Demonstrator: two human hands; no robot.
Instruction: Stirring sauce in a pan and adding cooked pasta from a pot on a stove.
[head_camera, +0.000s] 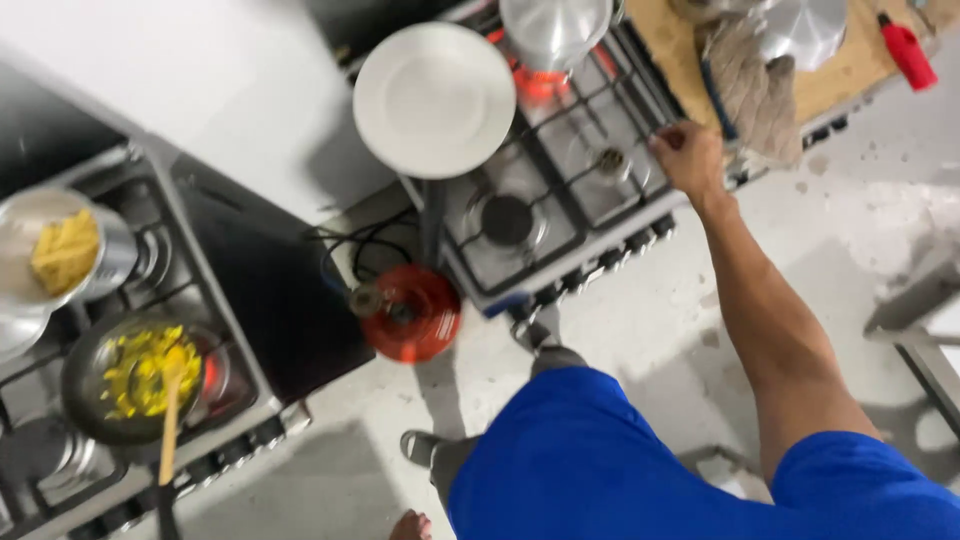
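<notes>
In the head view, only 1 of the hands shows: the right hand (690, 157), at the end of an outstretched arm, rests on the right edge of the nearer stove (560, 210), its fingers curled against the black grate (585, 165). I cannot tell whether they grip the bar or merely press on it; nothing else is in the hand. The left hand is out of view. The stove's long axis runs from lower left to upper right, and the hand sits at its right rim, just beside the small burner (610, 158). A folded cloth (750, 85) lies just past the fingers on the wooden tabletop (850, 70). The white plate (435, 98) sits well to the left of the hand, and a steel pot (555, 28) stands over a glowing burner beyond it.
</notes>
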